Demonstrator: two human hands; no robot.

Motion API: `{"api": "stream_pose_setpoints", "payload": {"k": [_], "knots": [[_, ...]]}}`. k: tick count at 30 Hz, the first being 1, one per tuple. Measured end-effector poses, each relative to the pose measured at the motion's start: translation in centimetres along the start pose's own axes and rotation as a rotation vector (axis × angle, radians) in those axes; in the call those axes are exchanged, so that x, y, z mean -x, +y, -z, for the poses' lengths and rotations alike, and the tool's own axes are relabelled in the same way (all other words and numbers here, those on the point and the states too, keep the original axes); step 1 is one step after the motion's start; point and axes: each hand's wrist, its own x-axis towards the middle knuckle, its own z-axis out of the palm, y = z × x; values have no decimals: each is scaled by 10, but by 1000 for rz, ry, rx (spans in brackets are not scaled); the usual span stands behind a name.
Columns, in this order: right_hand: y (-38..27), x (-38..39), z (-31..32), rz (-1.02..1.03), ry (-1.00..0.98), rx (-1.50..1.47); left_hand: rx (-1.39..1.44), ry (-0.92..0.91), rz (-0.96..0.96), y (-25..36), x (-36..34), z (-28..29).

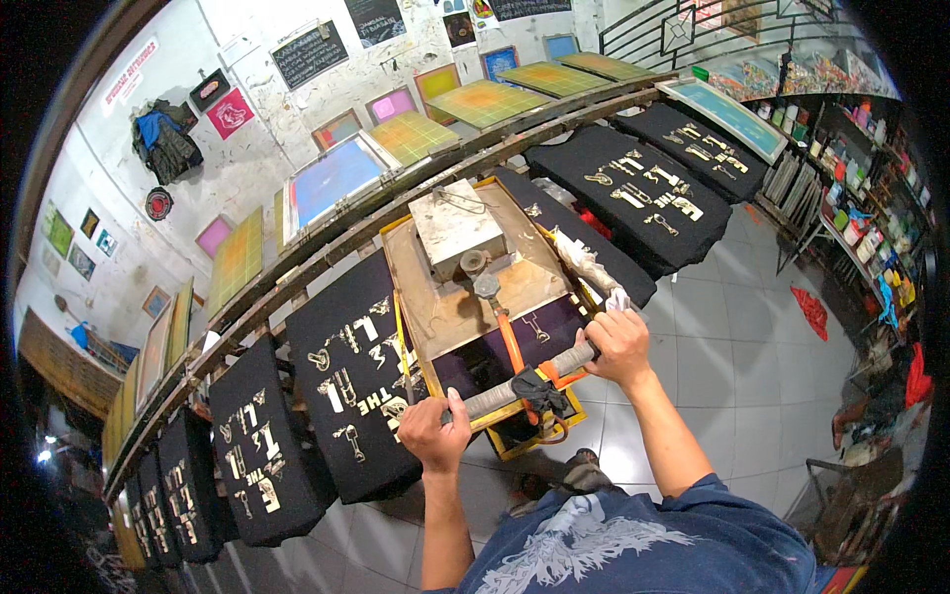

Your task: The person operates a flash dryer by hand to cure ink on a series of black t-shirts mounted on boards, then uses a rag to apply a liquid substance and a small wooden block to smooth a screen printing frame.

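My left hand (433, 433) is closed around the left end of a grey-wrapped handlebar (489, 399). Its right end is in the grip of my right hand (619, 345). The bar belongs to a yellow-framed unit with a flat, stained plate (435, 312) and a white metal box (457, 223) on top. An orange rod (509, 342) runs from the box toward the bar, where black cloth (540, 391) is tied. Beneath the unit lies a black shirt, mostly hidden. Beside my left hand is another black shirt (346, 366) with cream prints.
More printed black shirts (633, 193) lie on boards in a curved row on both sides. Behind them runs a long rail (287, 287) with framed screens (332, 188) leaning beyond it. Shelves of bottles (861, 228) stand at right. A red cloth (809, 313) lies on the tiled floor.
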Motion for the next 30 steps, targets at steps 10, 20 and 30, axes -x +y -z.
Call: {"api": "stream_pose_setpoints", "payload": {"k": [10, 20, 30], "knots": [[2, 3, -5, 7, 26, -6, 13, 15, 3, 3, -2, 2], [1, 4, -3, -6, 8, -17, 7, 17, -7, 3, -2, 2], [0, 2, -1, -8, -6, -16, -3, 6, -5, 3, -2, 2]]}}
